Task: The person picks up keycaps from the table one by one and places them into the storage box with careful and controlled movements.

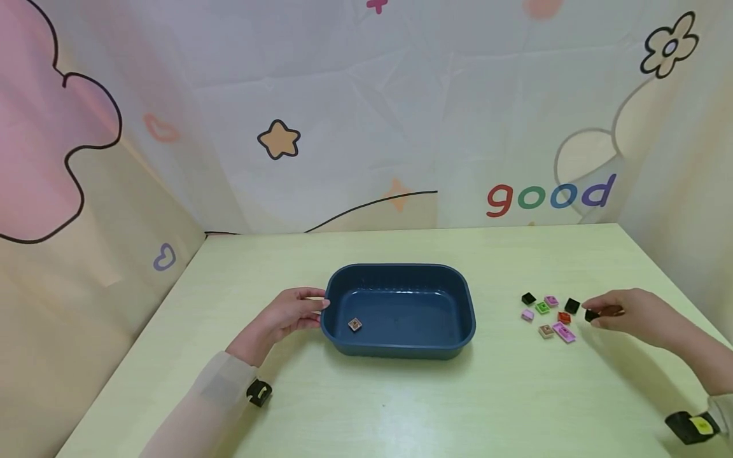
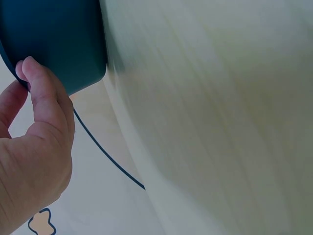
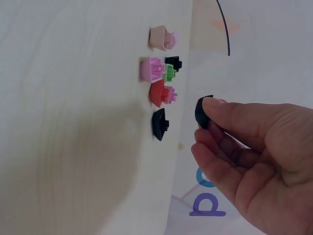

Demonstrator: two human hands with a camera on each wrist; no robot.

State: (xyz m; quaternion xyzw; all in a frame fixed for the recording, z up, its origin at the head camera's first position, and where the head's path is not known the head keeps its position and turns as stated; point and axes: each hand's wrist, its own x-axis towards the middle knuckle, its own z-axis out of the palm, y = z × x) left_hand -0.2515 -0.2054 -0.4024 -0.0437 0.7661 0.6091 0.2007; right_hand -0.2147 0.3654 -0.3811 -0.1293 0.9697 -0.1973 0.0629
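Observation:
My left hand [image 1: 291,314] pinches the left rim of a dark blue plastic basin [image 1: 401,350], its fingers against the outer wall in the left wrist view. One brown keycap [image 1: 355,324] lies inside, near the basin's left end. At the right, my right hand [image 1: 635,316] holds a black keycap [image 3: 203,112] between thumb and fingertips, above the table. Close by lie several loose keycaps: black [image 1: 572,306], red [image 1: 564,317], green [image 1: 542,308], tan [image 1: 546,331], a long pink one [image 1: 564,333] and other pink and black ones.
The basin stands mid-way on a pale green-yellow table [image 1: 378,407]. A printed cloth backdrop [image 1: 366,127] with a star and the word "good" rises behind the table's back edge. Cloth also hangs at both sides.

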